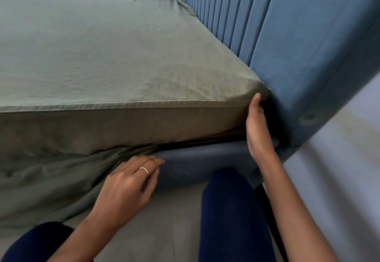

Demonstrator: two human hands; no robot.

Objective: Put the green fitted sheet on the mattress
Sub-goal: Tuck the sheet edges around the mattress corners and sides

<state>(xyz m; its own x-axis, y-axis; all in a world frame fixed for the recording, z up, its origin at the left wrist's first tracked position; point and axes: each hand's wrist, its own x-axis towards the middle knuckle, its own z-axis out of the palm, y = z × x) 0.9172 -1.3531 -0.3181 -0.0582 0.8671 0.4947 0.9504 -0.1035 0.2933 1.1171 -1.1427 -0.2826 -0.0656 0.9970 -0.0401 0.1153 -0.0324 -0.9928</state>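
Note:
The green fitted sheet point(107, 52) covers the top of the mattress point(185, 124) and wraps its near right corner. To the left its loose edge hangs down in folds over the bed frame. My left hand point(131, 181), wearing a ring, rests with slightly bent fingers on the hanging sheet edge where it meets the blue frame rail. My right hand point(256, 128) stands upright with straight fingers against the mattress corner, its fingertips at the sheet beside the headboard.
A blue padded headboard point(298, 46) rises right behind the corner. The blue bed frame rail point(201, 159) runs below the mattress, with a dark gap above it. My knees in dark blue trousers are on the grey floor point(164, 220). A window lies beyond the far side.

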